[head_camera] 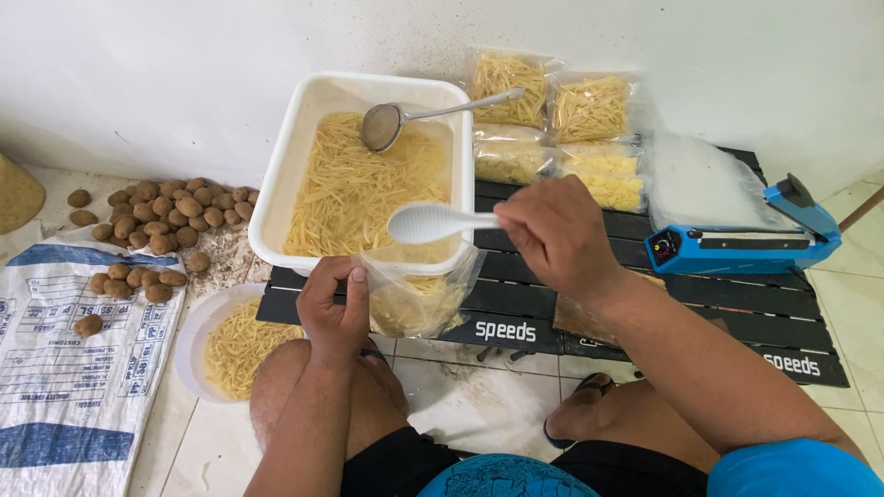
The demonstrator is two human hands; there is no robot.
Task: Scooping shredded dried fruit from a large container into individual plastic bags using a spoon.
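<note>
white tub [276, 184], upper centre, holds plenty of cut potato strips [354, 189]. four sealed packs [552, 129] upper right. clear bag [414, 299], centre, part filled, pinched open by left hand [336, 308]. right hand [552, 230] closed on white spoon [433, 223] above it.

Bare hands [336, 313] and forearms, bare knees, black shorts, blue short-sleeved shirt, dark sandal on one foot.

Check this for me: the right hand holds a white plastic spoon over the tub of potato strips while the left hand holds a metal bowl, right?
Not quite: in the head view the left hand holds a clear plastic bag, not a metal bowl. The right hand does hold the white spoon over the tub.
</note>
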